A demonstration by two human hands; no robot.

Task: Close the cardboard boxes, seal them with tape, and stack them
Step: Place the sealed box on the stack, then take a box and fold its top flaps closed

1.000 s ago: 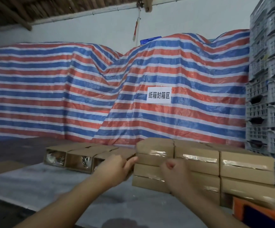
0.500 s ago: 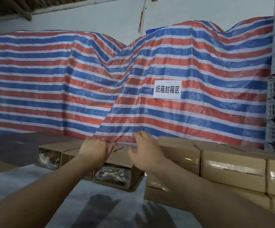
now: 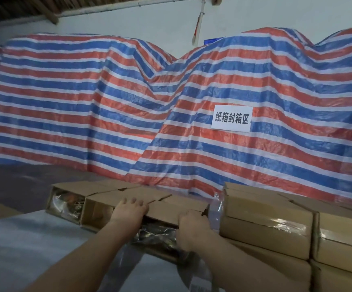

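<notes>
Three brown cardboard boxes lie side by side on the table, their open ends facing me. The nearest open box (image 3: 177, 207) shows dark plastic-wrapped contents inside. My left hand (image 3: 130, 211) grips its top front edge, fingers laid over the top panel. My right hand (image 3: 192, 226) is curled round the box's right front corner. Directly to the right, touching that box, stands a stack of sealed boxes (image 3: 265, 228) with glossy clear tape along their seams. A piece of clear film (image 3: 216, 209) shows in the gap between the open box and the stack.
The middle open box (image 3: 99, 207) and the left open box (image 3: 65, 200) sit beyond my left hand. The pale table top (image 3: 23, 249) stretches to the left. A red, white and blue striped tarp (image 3: 128, 102) with a white sign (image 3: 231, 119) covers the background.
Both hands have come down from the box tops to the front edge of the nearest open box and taken hold of it. The view has shifted left and closer.
</notes>
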